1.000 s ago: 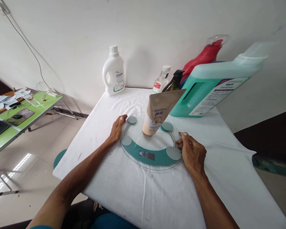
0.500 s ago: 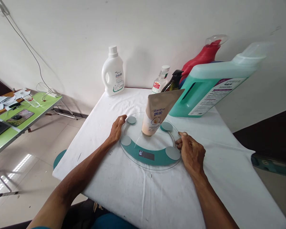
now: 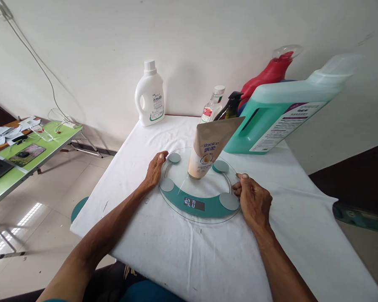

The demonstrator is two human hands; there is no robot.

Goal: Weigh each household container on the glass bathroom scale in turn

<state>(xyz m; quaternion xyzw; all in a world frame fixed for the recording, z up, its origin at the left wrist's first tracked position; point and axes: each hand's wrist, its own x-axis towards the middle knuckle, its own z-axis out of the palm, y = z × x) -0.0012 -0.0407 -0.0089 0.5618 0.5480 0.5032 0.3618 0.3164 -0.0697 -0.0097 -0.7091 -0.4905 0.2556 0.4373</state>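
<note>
A round glass bathroom scale (image 3: pixel 176 205) lies on the white cloth, with a green band, grey pads and a small display (image 3: pixel 194 204) showing lit characters I cannot read surely. On its glass a beige Rejoice tube (image 3: pixel 208 147) stands cap down, leaning slightly right. My left hand (image 3: pixel 155 168) is closed on the scale's left rim, thumb on top. On the opposite side my right hand (image 3: pixel 255 199) has its fingers curled at the right rim; its fingertips are partly hidden. Neither hand touches the tube.
Along the wall stand a white detergent bottle (image 3: pixel 151 96), a clear bottle (image 3: pixel 211 107), a dark pump bottle (image 3: pixel 231 107), a red bottle (image 3: pixel 266 77) and a large green jug (image 3: pixel 271 121). A green table (image 3: pixel 58 136) with papers and a mouse is at the left.
The display now shows more lit characters than before, when only a small symbol was lit at its left. Hands, scale and tube stay in place.
</note>
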